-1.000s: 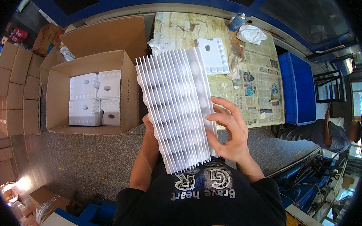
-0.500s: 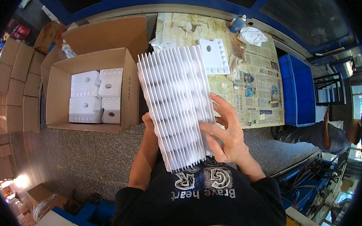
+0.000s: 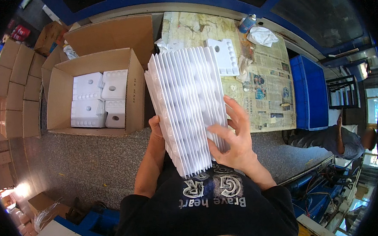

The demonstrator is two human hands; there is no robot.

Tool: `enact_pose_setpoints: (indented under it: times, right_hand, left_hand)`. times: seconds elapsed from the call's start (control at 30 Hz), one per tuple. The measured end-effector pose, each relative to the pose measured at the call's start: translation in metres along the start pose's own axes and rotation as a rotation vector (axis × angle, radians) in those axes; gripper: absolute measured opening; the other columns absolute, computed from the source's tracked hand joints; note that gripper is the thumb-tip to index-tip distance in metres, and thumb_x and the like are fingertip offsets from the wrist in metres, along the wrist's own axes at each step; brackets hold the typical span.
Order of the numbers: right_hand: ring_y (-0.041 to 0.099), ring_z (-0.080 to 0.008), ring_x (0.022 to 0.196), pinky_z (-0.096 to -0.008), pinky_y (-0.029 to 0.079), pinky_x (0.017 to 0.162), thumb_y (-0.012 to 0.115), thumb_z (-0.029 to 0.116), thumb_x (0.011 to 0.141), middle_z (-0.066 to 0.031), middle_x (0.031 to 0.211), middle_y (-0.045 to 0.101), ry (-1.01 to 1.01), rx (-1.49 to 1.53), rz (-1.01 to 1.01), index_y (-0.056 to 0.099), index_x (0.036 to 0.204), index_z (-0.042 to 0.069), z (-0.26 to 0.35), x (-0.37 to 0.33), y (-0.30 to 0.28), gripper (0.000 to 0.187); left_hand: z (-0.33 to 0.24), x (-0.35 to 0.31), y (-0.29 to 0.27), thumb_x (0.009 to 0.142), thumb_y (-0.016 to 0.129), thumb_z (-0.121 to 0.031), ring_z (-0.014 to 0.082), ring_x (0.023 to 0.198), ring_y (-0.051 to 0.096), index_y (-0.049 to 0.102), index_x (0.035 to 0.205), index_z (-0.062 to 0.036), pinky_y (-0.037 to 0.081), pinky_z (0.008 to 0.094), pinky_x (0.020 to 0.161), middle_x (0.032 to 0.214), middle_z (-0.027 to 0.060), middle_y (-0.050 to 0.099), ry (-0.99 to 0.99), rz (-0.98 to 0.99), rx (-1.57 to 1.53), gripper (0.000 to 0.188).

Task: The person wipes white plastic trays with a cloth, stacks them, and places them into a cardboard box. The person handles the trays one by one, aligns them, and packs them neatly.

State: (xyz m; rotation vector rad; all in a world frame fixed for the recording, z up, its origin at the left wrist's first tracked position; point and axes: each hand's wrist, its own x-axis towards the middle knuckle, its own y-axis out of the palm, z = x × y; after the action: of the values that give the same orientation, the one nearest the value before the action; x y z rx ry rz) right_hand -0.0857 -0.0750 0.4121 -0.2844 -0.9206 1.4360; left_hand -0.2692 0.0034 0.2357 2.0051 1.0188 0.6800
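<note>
Trays (image 3: 88, 85) in box (image 3: 136, 96) left of table (image 3: 194, 26), crate (image 3: 309, 90) right

Clock from tray stack (image 3: 185, 109) | 9: carton (image 3: 135, 98) walls are blocking sideways entry, open top is leaving a way in from above | 1: loose tray (image 3: 226, 62) and, farther, spray can (image 3: 247, 24) are obstructing | 2: bench (image 3: 271, 73) is offering flat newspaper-covered room | 3: blue bin (image 3: 301, 95) is walling that off
</note>
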Motion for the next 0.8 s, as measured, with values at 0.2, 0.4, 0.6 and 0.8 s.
enact_pose_setpoints:
  times: [0.2, 0.4, 0.6, 0.8]
  right_hand:
    - [0.041, -0.0432, 0.127, -0.0451, 0.045, 0.096, 0.067, -0.002, 0.066, -0.0277, 0.138, 0.036, -0.069, -0.039, 0.066, 0.07, 0.093, 0.009, -0.001, -0.003, -0.005, 0.029]
    - [0.039, -0.0441, 0.128, -0.0472, 0.039, 0.101, 0.067, 0.007, 0.068, -0.029, 0.139, 0.035, -0.056, 0.018, 0.094, 0.069, 0.089, 0.005, 0.0, -0.004, -0.01, 0.021]
    - [0.04, -0.0437, 0.127, -0.0464, 0.039, 0.097, 0.07, 0.017, 0.064, -0.029, 0.14, 0.036, 0.03, 0.009, 0.033, 0.066, 0.082, 0.005, -0.002, -0.008, -0.005, 0.022]
    - [0.031, -0.0462, 0.131, -0.0484, 0.032, 0.106, 0.079, 0.016, 0.062, -0.0285, 0.144, 0.027, 0.132, -0.017, -0.117, 0.039, 0.129, 0.002, -0.011, -0.012, 0.007, 0.079]
  left_hand:
    - [0.004, 0.0, -0.005, 0.082, 0.054, -0.052, 0.0296, 0.116, 0.055, 0.035, 0.141, -0.0041, 0.049, 0.0457, 0.096, 0.133, 0.0175, 0.05, -0.119, -0.091, -0.101, 0.078]
    - [0.01, 0.001, -0.006, 0.062, 0.065, -0.038, 0.0365, 0.114, 0.056, 0.033, 0.141, -0.0021, 0.048, 0.0512, 0.095, 0.129, 0.022, 0.052, -0.181, -0.172, -0.302, 0.093]
    - [0.011, 0.005, -0.013, 0.062, 0.066, -0.037, 0.0371, 0.114, 0.056, 0.032, 0.142, -0.0021, 0.049, 0.0515, 0.095, 0.129, 0.0223, 0.052, -0.159, -0.039, -0.262, 0.093]
    - [0.017, 0.002, -0.024, 0.063, 0.068, -0.041, 0.0364, 0.117, 0.053, 0.03, 0.141, 0.0, 0.049, 0.0512, 0.095, 0.132, 0.0219, 0.048, -0.199, -0.035, -0.217, 0.096]
